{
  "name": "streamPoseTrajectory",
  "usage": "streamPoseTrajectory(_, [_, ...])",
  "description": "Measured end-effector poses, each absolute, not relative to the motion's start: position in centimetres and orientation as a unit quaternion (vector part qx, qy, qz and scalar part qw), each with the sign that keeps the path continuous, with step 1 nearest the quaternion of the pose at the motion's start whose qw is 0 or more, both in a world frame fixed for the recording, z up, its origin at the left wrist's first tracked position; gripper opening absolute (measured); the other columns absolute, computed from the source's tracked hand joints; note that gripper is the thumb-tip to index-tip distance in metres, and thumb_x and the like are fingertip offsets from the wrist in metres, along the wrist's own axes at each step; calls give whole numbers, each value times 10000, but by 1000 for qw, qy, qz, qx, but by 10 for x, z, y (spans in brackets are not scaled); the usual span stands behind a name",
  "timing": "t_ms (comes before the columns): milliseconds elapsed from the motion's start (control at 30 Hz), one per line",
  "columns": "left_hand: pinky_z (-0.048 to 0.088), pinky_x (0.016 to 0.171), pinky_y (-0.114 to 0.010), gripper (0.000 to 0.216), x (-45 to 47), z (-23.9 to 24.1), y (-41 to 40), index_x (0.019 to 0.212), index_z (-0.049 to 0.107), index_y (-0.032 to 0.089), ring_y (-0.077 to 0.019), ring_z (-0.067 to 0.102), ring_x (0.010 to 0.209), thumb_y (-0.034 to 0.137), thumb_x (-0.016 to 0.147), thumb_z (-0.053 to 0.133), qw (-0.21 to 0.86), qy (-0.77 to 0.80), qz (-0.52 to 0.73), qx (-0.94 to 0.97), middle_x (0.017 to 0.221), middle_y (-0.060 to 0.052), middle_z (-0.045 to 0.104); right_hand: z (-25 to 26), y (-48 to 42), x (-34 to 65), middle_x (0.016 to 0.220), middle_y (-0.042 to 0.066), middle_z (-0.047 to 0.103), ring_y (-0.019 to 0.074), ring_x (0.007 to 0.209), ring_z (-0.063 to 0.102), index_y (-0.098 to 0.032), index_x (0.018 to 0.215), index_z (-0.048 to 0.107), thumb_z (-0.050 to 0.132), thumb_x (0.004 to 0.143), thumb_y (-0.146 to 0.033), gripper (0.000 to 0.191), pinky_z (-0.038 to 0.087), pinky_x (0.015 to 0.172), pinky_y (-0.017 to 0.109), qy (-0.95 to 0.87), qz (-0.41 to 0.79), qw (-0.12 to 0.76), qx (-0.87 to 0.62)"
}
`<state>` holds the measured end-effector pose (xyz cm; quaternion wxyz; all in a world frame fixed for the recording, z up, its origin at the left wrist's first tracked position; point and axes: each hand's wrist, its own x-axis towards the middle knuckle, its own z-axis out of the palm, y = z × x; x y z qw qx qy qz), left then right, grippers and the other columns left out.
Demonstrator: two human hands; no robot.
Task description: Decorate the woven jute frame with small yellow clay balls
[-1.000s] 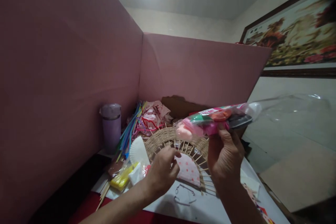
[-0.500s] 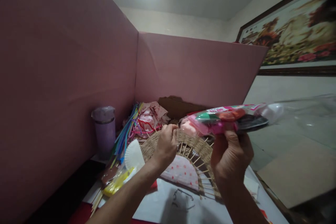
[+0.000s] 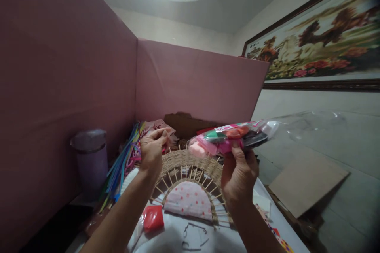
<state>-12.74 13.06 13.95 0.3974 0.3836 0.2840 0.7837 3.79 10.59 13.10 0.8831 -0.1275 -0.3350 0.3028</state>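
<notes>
Showing pink, green and orange, the clear bag [image 3: 242, 131] gleams.

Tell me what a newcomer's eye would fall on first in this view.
Probably the transparent plastic bag, bright with pink, green and orange, held up in the right grip just right of centre. Below and to its left, the arched woven piece draws the eye, with a red-dotted cloth inside its curve. Behind them stands a broad pink panel, with a large framed picture on the wall at upper right.
</notes>
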Motion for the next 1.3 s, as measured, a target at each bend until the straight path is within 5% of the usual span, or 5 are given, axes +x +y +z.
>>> streamPoseTrajectory(233, [238,371,-170,204,-127,141,123,740,626,124,-41,372,368,260,604,694,418,272,767,404,446,69,448,130,110,37,907,1,635,120,796,599,-183,972,611,669,686,-158,293,496,767,284,-339,292,883,-140])
streamPoseTrajectory(467, [324,394,-187,287,-160,142,143,770,682,100,-59,431,411,267,540,723,215,424,779,409,531,29,568,126,114,38,932,10,650,124,797,608,-193,1045,600,648,702,-161,347,495,738,276,-345,308,876,-134])
streamPoseTrajectory(700, [430,444,-216,271,-177,142,144,802,687,119,-108,547,459,242,561,702,187,420,791,402,565,4,612,124,113,38,918,17,654,113,733,599,-184,1052,605,614,713,-139,341,505,702,272,-361,299,872,-143])
streamPoseTrajectory(933, [333,388,-200,168,-181,139,150,720,648,134,-80,429,366,280,647,610,187,411,786,423,447,56,484,124,112,38,892,3,653,121,770,613,-171,977,633,650,702,-153,276,512,744,280,-353,300,873,-152])
streamPoseTrajectory(1300, [407,669,-320,257,-171,120,147,949,659,174,-261,632,841,187,788,459,-32,709,454,539,871,-130,694,127,107,36,802,-48,643,71,732,607,-181,856,670,697,659,-106,212,509,714,188,-323,320,880,-138])
